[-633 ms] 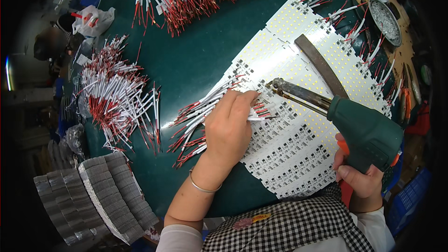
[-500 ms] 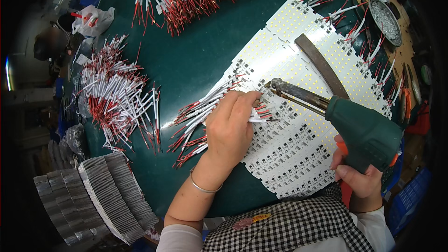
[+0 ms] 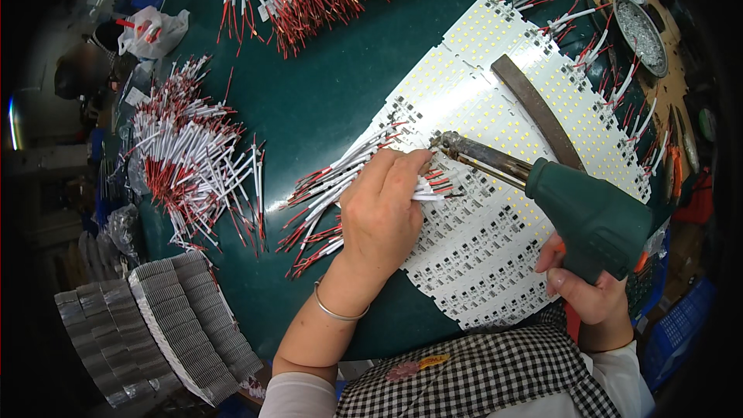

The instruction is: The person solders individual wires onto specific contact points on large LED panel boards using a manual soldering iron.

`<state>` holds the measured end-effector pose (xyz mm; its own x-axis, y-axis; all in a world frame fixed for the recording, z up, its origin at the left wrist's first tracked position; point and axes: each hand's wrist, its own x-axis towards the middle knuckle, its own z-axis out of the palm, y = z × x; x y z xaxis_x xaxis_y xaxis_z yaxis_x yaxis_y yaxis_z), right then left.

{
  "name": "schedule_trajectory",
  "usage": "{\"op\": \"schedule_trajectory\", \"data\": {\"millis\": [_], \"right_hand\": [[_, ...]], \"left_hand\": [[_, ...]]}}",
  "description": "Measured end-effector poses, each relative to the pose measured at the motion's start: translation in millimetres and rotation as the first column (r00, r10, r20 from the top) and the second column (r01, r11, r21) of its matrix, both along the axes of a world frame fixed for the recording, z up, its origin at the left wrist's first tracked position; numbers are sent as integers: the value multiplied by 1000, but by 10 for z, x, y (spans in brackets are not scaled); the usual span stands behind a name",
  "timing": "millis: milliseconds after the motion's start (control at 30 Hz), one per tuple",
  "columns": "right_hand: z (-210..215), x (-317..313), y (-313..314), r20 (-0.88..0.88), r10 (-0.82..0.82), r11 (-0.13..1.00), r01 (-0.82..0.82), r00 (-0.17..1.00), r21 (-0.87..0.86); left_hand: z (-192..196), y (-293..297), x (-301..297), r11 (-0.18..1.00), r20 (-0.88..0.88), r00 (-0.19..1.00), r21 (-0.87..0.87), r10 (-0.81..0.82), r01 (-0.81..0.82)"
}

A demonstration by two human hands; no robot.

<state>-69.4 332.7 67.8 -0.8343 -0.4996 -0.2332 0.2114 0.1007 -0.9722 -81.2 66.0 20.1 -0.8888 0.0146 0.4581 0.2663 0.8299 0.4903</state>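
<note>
My left hand is closed around a small bundle of white-sleeved wires with red and dark ends, its fingertips at a row of pads on the LED circuit boards. More wires lie along the boards' left edge, beside and partly under that hand. In my right hand is a dark green soldering gun, gripped by its handle. Its metal tip reaches left to the boards, just beyond my left fingertips; whether it touches a wire there is too small to tell.
A curved brown metal bar lies across the boards. Loose wires are heaped at the left and far side. Stacked grey boards stand near left. A metal dish of shiny bits and pliers sit at the right.
The soldering gun and my right hand have shifted a little to the left, bringing the tip closer to my left fingertips. My left hand has hardly moved.
</note>
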Motion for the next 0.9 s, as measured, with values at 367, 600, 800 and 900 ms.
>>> {"op": "schedule_trajectory", "data": {"millis": [367,600,800,900], "right_hand": [[-85,3,39,-113,33,999,-32,993,12],[192,30,-50,206,-288,945,312,935,-95],[198,78,11,216,-272,951,297,938,-89],[200,106,55,218,-268,949,296,939,-108]], "left_hand": [[-8,6,4,1000,-19,1000,-7,-15,14],[29,8,-3,1000,-19,1000,-19,-22,22],[12,7,7,1000,-8,1000,-7,-29,29],[5,1,14,999,-43,998,-6,-55,54]]}}
